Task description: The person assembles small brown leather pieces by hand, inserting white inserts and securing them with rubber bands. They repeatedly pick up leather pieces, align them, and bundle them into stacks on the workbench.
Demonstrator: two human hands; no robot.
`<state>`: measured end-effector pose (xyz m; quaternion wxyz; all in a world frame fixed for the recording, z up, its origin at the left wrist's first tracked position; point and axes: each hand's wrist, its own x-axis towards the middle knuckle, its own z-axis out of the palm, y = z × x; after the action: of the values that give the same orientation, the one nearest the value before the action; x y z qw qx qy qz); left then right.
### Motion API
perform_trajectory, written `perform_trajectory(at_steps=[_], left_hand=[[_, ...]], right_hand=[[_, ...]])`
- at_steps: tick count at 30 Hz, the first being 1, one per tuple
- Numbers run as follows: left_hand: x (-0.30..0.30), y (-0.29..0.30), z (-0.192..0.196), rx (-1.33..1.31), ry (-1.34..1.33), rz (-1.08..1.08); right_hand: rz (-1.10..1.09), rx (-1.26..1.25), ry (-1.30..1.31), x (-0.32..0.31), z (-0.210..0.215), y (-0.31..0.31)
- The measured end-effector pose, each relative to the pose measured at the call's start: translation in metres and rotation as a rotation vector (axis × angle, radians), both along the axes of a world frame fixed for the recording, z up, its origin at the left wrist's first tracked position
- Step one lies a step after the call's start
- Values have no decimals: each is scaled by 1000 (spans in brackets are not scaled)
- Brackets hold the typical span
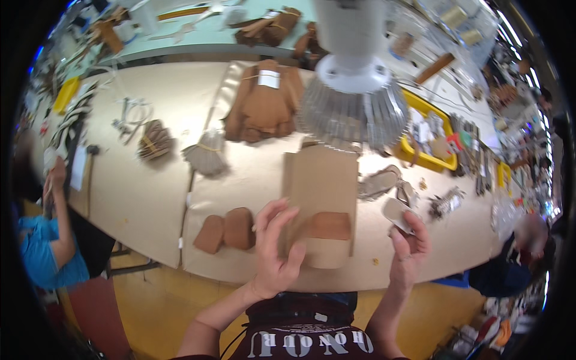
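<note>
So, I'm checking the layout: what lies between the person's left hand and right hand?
In the head view, between the left hand and right hand lie a tan board with a brown piece on it, then some tabletop.

Bare hands of the wearer: 2, one left hand [277, 249], one right hand [411, 245]. Pale rounded piece [396, 213]: 1. Brown stacks [239, 228]: 2. Bundles on the near table: at least 3, i.e. 1 large brown bundle [264, 108], 1 grey bundle [206, 159], 1 small brown bundle [157, 143]; pieces per bundle overlap too much to count. Lamp [354, 114]: 1. Hammer [92, 150]: 1. Other people: at least 2, one in blue, one in dark clothes.
</note>
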<state>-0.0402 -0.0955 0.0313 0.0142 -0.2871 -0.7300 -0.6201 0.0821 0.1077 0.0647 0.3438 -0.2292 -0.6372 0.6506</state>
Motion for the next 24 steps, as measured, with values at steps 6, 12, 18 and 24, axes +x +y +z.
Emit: perform_trajectory(at_steps=[6,12,18,24], left_hand=[[-39,-28,17,-223,110,51],[-64,-116,24,-530,-21,209],[-62,-140,23,-628,-128,-3],[-72,-131,12,-742,60,-152]], right_hand=[[-14,23,-16,8,-5,3],[-83,31,-26,9,-19,17],[-16,-36,11,12,-25,20],[76,-155,133,11,-10,5]])
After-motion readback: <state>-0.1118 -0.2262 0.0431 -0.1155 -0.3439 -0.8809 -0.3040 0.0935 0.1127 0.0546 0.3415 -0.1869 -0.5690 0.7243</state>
